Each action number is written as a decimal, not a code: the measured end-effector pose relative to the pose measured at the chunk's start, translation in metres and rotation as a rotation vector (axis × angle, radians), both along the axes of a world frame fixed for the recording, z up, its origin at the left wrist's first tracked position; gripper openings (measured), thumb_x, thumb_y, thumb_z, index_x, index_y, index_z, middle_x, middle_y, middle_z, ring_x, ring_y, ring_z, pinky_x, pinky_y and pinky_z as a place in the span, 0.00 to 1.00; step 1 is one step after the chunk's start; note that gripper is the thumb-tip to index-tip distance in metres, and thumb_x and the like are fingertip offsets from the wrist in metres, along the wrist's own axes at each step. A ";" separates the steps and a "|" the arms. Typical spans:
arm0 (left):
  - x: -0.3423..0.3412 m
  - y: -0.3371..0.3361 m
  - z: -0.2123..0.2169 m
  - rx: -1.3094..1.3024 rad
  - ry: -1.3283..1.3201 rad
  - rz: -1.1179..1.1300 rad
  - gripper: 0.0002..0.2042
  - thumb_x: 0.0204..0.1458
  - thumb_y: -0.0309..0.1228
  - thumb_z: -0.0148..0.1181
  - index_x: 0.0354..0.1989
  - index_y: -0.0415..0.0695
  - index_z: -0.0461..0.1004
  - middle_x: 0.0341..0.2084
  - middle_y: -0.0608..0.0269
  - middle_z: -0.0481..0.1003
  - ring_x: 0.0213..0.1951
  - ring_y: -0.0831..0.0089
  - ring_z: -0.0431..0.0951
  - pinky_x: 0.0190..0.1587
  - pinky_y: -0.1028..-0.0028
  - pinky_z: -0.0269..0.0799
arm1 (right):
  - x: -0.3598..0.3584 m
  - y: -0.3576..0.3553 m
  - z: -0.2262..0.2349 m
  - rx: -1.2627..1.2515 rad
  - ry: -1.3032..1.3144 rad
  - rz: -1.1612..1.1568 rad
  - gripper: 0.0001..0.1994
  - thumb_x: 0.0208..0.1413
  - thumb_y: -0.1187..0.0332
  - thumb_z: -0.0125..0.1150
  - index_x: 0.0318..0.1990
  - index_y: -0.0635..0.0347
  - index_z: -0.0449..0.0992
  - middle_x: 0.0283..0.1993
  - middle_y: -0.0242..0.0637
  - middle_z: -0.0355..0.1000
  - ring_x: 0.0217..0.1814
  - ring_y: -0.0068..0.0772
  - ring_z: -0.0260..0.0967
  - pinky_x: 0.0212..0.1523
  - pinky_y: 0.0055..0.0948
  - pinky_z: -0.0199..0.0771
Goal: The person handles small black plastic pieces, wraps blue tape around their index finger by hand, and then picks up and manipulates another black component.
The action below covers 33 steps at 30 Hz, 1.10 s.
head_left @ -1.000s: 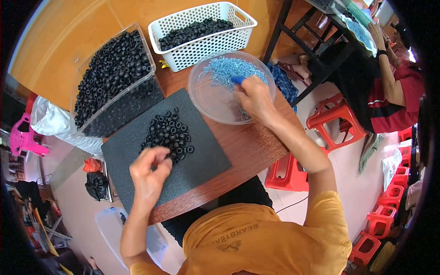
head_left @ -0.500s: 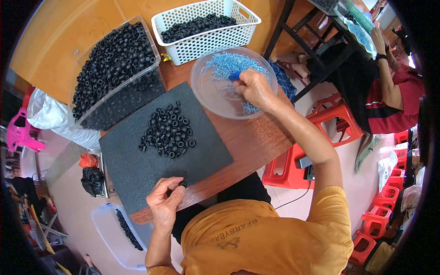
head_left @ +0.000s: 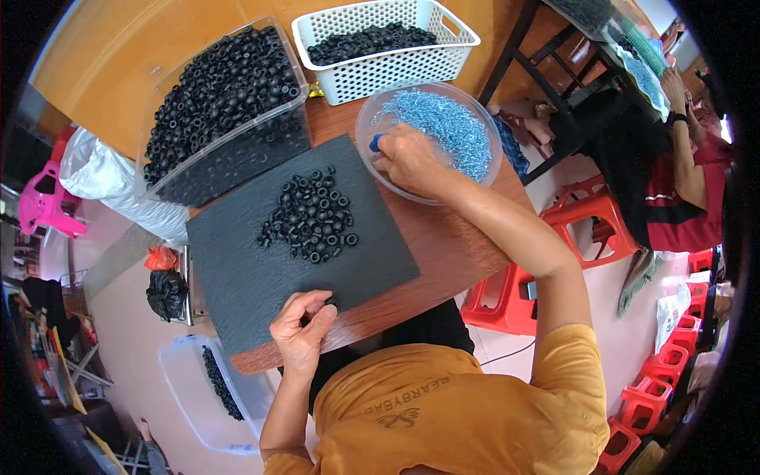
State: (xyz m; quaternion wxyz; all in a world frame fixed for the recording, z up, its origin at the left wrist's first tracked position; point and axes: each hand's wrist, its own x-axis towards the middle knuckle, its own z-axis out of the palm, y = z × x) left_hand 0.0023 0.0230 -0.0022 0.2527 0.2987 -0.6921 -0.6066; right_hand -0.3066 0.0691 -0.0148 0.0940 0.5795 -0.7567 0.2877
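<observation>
My left hand point(head_left: 301, 328) is at the near edge of the dark mat point(head_left: 237, 293), pinching a small black ring-shaped part point(head_left: 331, 304) between thumb and forefinger. My right hand point(head_left: 412, 162) is over the left side of a round clear tub point(head_left: 372, 170), fingers curled. Something blue point(head_left: 375, 142) shows at its fingertips, perhaps a finger cover; whatever they pinch is hidden. Small glittering light-blue pieces point(head_left: 455, 127) lie along the tub's far and right side. A loose pile of black ring-shaped parts point(head_left: 309, 218) rests on the mat.
A large clear bin point(head_left: 229, 154) of black parts stands far left; a white perforated basket point(head_left: 388, 75) holds more. An open clear box point(head_left: 186, 396) lies at lower left. Red stools point(head_left: 503, 305) stand right of the wooden table point(head_left: 451, 237). Another person point(head_left: 685, 186) works at the right.
My right hand has moved toward the tub's left side. The blue pieces now gather along its far and right side. My left hand keeps its pinch. The whole view has shifted slightly.
</observation>
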 end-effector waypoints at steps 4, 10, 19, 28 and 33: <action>-0.001 0.000 -0.004 -0.018 0.022 0.020 0.09 0.41 0.20 0.64 0.33 0.37 0.76 0.23 0.71 0.68 0.24 0.85 0.64 0.27 0.85 0.60 | 0.004 -0.003 0.002 0.068 0.037 -0.008 0.05 0.38 0.75 0.59 0.21 0.64 0.69 0.27 0.47 0.69 0.34 0.50 0.65 0.37 0.41 0.65; 0.000 -0.002 -0.004 -0.064 0.020 0.010 0.08 0.42 0.21 0.64 0.33 0.37 0.76 0.23 0.71 0.68 0.23 0.86 0.63 0.26 0.85 0.59 | 0.000 0.000 0.003 0.030 0.032 0.011 0.03 0.38 0.76 0.58 0.22 0.64 0.70 0.28 0.44 0.68 0.38 0.49 0.64 0.37 0.40 0.66; 0.000 -0.001 -0.004 -0.039 0.046 0.016 0.09 0.41 0.19 0.63 0.33 0.37 0.76 0.22 0.72 0.67 0.22 0.86 0.62 0.25 0.85 0.57 | 0.003 -0.007 0.000 0.113 0.102 -0.033 0.03 0.37 0.74 0.60 0.22 0.63 0.73 0.30 0.46 0.69 0.39 0.47 0.65 0.37 0.41 0.67; 0.005 -0.001 -0.005 0.082 0.076 0.041 0.09 0.42 0.18 0.63 0.34 0.38 0.76 0.25 0.71 0.69 0.24 0.85 0.64 0.27 0.85 0.60 | 0.000 0.009 0.000 0.073 0.092 -0.115 0.06 0.35 0.73 0.62 0.20 0.64 0.71 0.26 0.47 0.69 0.32 0.51 0.67 0.34 0.42 0.68; 0.004 -0.007 0.009 0.522 0.202 0.081 0.10 0.45 0.17 0.58 0.38 0.33 0.73 0.30 0.59 0.75 0.31 0.75 0.75 0.32 0.80 0.70 | 0.027 0.022 0.032 -0.158 -0.427 -0.139 0.04 0.39 0.78 0.59 0.26 0.65 0.74 0.26 0.37 0.72 0.28 0.33 0.69 0.31 0.29 0.70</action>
